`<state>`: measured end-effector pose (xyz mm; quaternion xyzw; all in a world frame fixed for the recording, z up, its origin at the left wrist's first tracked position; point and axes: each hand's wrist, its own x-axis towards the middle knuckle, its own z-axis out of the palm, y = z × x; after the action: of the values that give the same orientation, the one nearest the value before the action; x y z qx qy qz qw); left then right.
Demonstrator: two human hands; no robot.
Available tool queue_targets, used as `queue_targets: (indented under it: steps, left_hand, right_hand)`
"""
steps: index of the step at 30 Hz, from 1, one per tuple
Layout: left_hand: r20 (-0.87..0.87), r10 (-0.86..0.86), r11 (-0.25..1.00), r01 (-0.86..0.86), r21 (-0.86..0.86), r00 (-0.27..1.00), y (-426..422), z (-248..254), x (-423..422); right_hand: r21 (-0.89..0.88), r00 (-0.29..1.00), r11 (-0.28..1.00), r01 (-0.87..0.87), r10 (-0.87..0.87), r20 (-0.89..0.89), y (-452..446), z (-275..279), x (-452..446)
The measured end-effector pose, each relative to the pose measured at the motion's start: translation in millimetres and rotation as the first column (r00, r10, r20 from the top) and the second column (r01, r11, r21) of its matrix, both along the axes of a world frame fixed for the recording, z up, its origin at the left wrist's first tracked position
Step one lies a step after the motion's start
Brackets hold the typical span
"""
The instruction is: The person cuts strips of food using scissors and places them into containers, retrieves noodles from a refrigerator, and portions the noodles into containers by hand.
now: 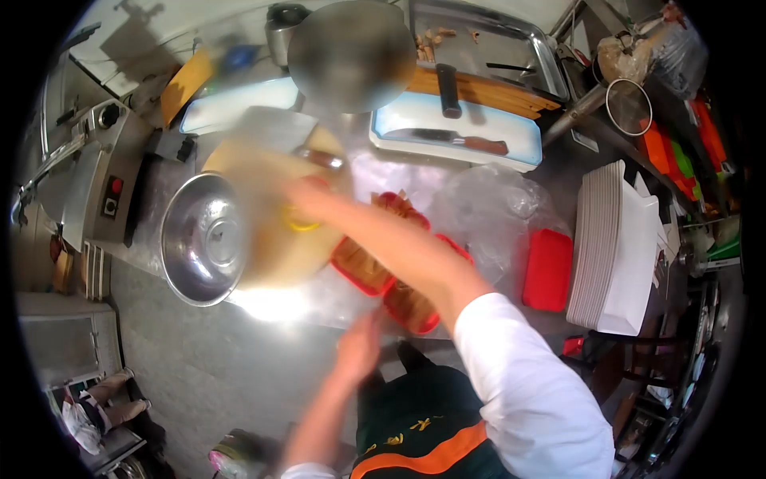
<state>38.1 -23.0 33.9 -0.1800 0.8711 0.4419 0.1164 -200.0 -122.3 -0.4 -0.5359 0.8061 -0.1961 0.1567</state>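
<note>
My right hand [309, 198] reaches across the round cutting board [319, 259], smeared by motion, so its grip is unclear. Something yellow [302, 219] shows just under it, too blurred to name. A cleaver [275, 126] lies at the board's far side. Low in front, my left hand [361, 343] is closed, its fingertips close to the red containers; whether they touch is unclear. Brown food fills the near-left red container [363, 267] and the near-right red container [411, 307]. More red containers lie behind, partly covered by my right forearm.
A steel bowl [203, 239] stands left of the board. Clear plastic bags [503, 199], a red lid [547, 270] and stacked white trays [614, 247] are at the right. Behind, a knife [447, 137] lies on a white tray [399, 120], near a large round pan [351, 56].
</note>
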Motion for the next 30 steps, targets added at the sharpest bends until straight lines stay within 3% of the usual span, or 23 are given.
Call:
queue_targets:
  steps: [1,3,7,9,15,17,20,22,23,25,30]
  left_hand:
    - [-0.045,0.024,1.000,-0.025,-0.014,0.999,-0.2,3.1,-4.5]
    - [-0.095,0.045,0.999,-0.047,-0.021,0.994,1.0,3.6,-14.7]
    - [-0.201,0.071,0.991,-0.092,-0.098,0.977,6.6,-5.3,-44.8]
    - [-0.235,0.082,0.981,-0.120,-0.149,0.968,9.5,-15.7,-70.6]
    - [-0.356,-0.151,0.843,-0.068,-0.533,0.922,4.2,-48.0,-115.3]
    - [-0.442,-0.204,0.773,-0.133,-0.620,0.873,-2.6,-46.1,-106.6]
    - [-0.416,-0.188,0.762,-0.135,-0.634,0.890,-15.1,-38.7,-115.4]
    - [-0.333,-0.224,0.733,-0.066,-0.677,0.916,-24.1,-41.5,-132.7]
    - [-0.334,-0.228,0.735,-0.064,-0.675,0.915,-25.6,-49.8,-138.6]
    - [-0.172,-0.277,0.709,0.080,-0.701,0.946,-26.8,-62.4,-147.0]
    - [-0.218,-0.380,0.731,0.147,-0.667,0.899,-21.8,-70.3,-136.5]
  right_hand:
    - [-0.106,0.997,0.993,-0.047,0.053,0.060,4.6,-3.4,-2.0]
    - [-0.576,0.996,0.815,-0.058,0.089,0.026,37.5,-1.2,-18.2]
    - [-0.536,0.925,0.759,0.369,-0.242,0.293,161.1,68.7,-12.5]
    - [-0.445,0.892,0.776,0.446,-0.348,0.288,211.5,62.8,-8.4]
    - [-0.303,0.789,0.733,0.609,-0.517,0.333,302.7,45.7,41.8]
    - [-0.368,0.844,0.760,0.536,-0.469,0.261,311.0,38.2,54.7]
    - [-0.355,0.903,0.834,0.422,-0.352,0.245,300.9,8.5,63.1]
    - [-0.405,0.990,0.906,0.126,-0.143,-0.010,277.2,0.1,54.9]
    - [-0.403,0.989,0.906,0.130,-0.147,-0.012,271.7,-3.1,51.9]
    - [-0.248,0.990,0.967,0.062,-0.091,-0.109,264.8,-9.9,47.2]
    - [-0.160,0.984,0.986,0.041,-0.068,-0.166,284.5,-16.1,65.0]
